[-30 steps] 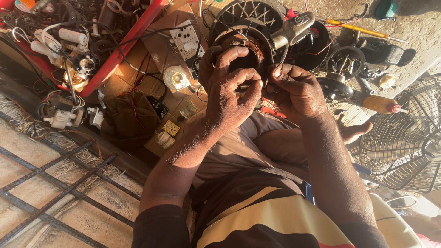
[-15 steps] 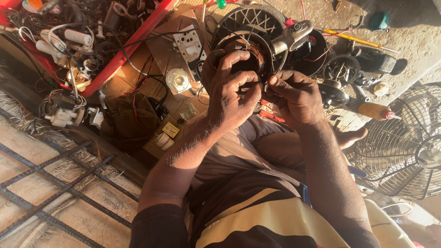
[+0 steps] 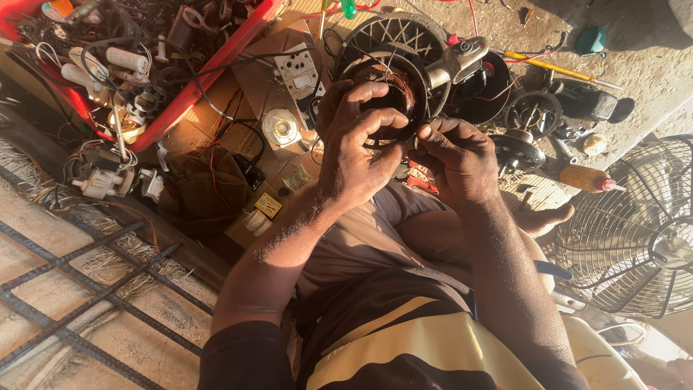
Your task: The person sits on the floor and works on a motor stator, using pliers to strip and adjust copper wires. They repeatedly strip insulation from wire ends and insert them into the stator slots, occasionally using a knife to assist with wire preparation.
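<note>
My left hand grips the near rim of a round fan motor stator with copper windings, thumb and fingers curled around its edge. Close beside it on the right, my right hand has its fingertips pinched at the stator's lower edge; whether it holds a thin wire I cannot tell. Both forearms reach up from my lap. The stator's lower half is hidden behind my hands.
A red crate of cables and plugs sits at upper left. Cardboard with small parts lies below it. A fan guard stands at right. A spoked disc, motor parts and a yellow-handled screwdriver lie on the ground.
My hands and the stator stay together with only small finger movement; the view has shifted slightly, showing more of the ground beyond.
</note>
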{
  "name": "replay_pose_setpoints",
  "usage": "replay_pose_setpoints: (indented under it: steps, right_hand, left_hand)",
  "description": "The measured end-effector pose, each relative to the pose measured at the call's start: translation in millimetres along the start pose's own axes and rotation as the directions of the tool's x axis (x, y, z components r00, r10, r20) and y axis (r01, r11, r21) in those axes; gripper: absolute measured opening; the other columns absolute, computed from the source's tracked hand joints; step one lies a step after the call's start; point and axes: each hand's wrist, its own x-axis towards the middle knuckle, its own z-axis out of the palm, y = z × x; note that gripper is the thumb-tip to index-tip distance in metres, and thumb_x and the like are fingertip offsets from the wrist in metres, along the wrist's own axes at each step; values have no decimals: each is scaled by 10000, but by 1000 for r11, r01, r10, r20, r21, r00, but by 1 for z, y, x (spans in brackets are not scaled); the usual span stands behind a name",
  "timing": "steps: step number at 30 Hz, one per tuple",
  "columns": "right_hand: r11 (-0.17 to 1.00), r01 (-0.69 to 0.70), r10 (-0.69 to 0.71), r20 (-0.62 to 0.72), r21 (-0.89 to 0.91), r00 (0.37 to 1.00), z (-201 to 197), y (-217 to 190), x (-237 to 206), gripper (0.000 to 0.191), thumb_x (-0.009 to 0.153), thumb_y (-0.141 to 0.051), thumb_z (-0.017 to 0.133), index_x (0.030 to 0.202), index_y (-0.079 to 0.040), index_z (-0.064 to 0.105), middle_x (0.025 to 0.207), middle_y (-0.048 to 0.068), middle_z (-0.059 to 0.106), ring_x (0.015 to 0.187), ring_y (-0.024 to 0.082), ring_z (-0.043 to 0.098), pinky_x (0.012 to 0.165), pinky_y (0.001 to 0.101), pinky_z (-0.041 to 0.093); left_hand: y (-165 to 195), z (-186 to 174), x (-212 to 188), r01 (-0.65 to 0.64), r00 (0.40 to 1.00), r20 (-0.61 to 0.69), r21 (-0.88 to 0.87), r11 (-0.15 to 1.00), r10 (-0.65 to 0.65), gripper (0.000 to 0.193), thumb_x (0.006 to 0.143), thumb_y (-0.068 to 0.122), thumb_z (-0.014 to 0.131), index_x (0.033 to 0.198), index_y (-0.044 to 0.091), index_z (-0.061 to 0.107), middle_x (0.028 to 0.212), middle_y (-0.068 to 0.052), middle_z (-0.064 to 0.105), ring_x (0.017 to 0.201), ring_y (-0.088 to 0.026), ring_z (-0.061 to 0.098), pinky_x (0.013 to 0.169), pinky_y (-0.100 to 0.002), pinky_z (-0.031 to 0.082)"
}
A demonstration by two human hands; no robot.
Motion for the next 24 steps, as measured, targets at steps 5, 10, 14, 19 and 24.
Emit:
replay_pose_setpoints:
  steps: [5, 10, 14, 19, 24]
  right_hand:
    - [1000, -5, 5, 0, -30, 1000, -2, 4, -2, 62, 978, -42, 744, 994, -1, 700, 946, 69, 709, 843, 149, 711, 804, 329, 649]
    - [999, -8, 6, -30, -51, 1000, 0, 9, -1, 70, 952, -54, 746, 984, -11, 700, 938, 58, 720, 840, 141, 716, 785, 315, 644]
    - [999, -16, 15, -26, -30, 1000, 1, 8, -1, 81, 947, -70, 756, 995, -25, 710, 914, 37, 700, 819, 123, 688, 759, 307, 638]
    - [999, -36, 34, -58, -33, 998, 3, 6, 1, 84, 947, -94, 764, 983, -39, 712, 899, 22, 687, 805, 117, 677, 738, 303, 634]
    - [999, -18, 17, -28, -32, 999, 2, 7, -1, 72, 947, -78, 763, 982, -41, 712, 908, 20, 688, 821, 115, 682, 748, 300, 633]
  left_hand:
    - [-4, -4, -1, -1, 1000, 14, 37, 999, 1, 377, 693, -32, 770, 1029, 126, 703, 1368, -60, 574, 1364, -328, 495, 1180, -473, 387]
    - [-7, -6, -3, 6, 1000, 7, 46, 999, -6, 374, 731, -54, 756, 1053, 128, 703, 1393, -42, 578, 1424, -333, 464, 1232, -472, 371]
    - [-7, -5, -4, 0, 1000, 10, 31, 1000, 0, 322, 697, -31, 784, 973, 110, 699, 1372, -69, 568, 1395, -359, 450, 1200, -489, 356]
    - [-10, -5, -5, 50, 998, 47, 13, 999, -51, 193, 728, -8, 797, 888, 85, 743, 1414, -110, 550, 1412, -358, 480, 1185, -453, 411]
    - [-16, -7, -8, -18, 997, 80, 89, 996, 11, 185, 732, 14, 832, 908, 47, 787, 1456, -153, 519, 1451, -380, 436, 1223, -494, 364]
